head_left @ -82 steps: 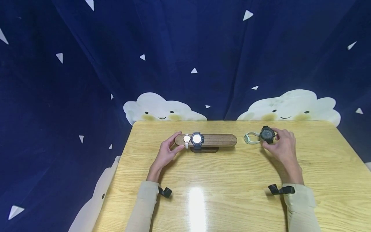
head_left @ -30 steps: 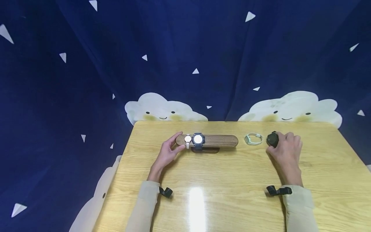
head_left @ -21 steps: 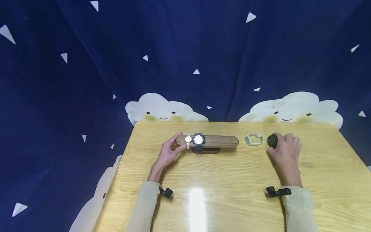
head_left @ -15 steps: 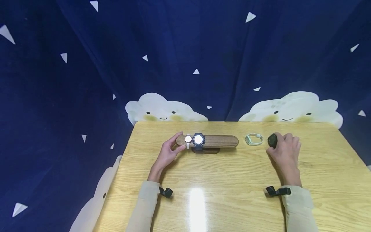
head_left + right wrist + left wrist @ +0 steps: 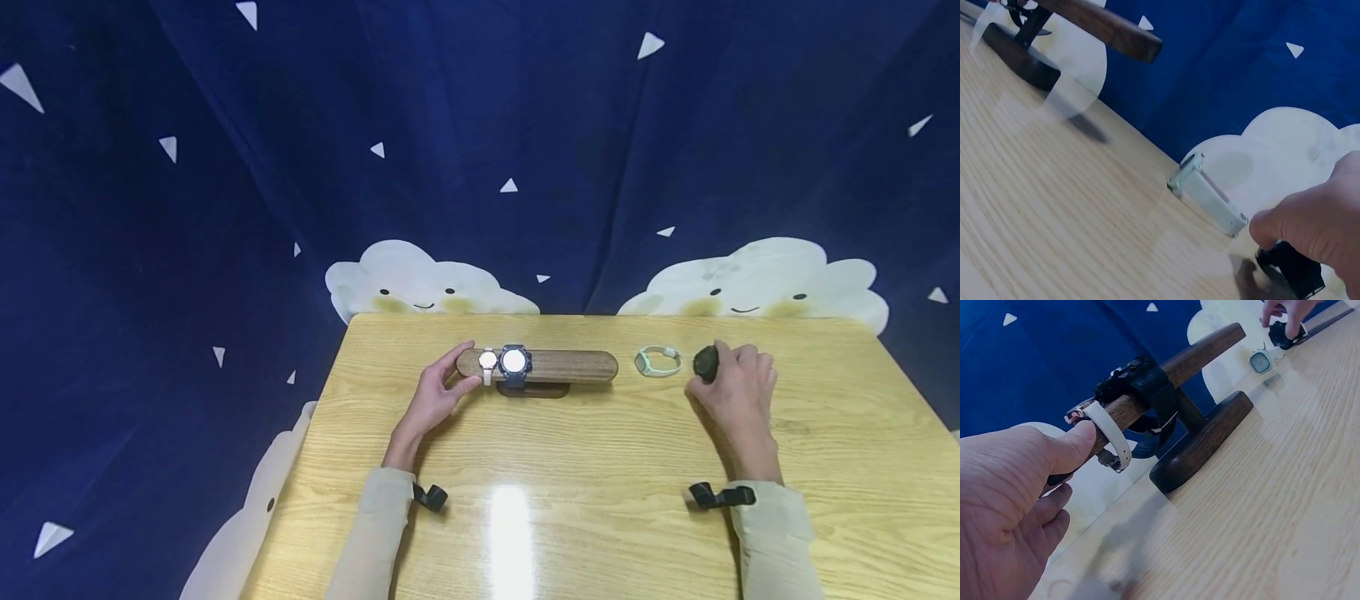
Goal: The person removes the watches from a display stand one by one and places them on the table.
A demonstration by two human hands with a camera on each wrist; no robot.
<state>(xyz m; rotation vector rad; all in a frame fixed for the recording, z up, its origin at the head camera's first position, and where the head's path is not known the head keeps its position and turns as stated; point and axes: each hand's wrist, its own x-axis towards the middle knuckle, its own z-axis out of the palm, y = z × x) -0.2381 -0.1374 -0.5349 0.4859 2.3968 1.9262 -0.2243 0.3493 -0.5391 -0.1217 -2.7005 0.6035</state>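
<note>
My left hand (image 5: 433, 402) grips the left end of a dark wooden watch stand (image 5: 573, 364), thumb in front by the white strap. On its bar hang a small white-strapped watch (image 5: 487, 361) and, right beside it, a dark chunky watch (image 5: 514, 362); both straps loop round the bar in the left wrist view. My right hand (image 5: 742, 396) pinches a black watch (image 5: 705, 364) between thumb and fingers, low over the table. Its face is turned partly aside and the hand hides some of it. Just left of it, apart, a mint-green watch (image 5: 1210, 200) stands on its side.
The pale wooden table (image 5: 600, 467) carries the stand and the watches. A dark blue curtain (image 5: 450, 150) with white triangles and clouds hangs behind its back edge. Black straps sit at both sleeve cuffs.
Since the oldest frame my right hand has moved slightly right with the black watch, turning its face aside and parting it from the mint-green one. Within the last second almost nothing differs.
</note>
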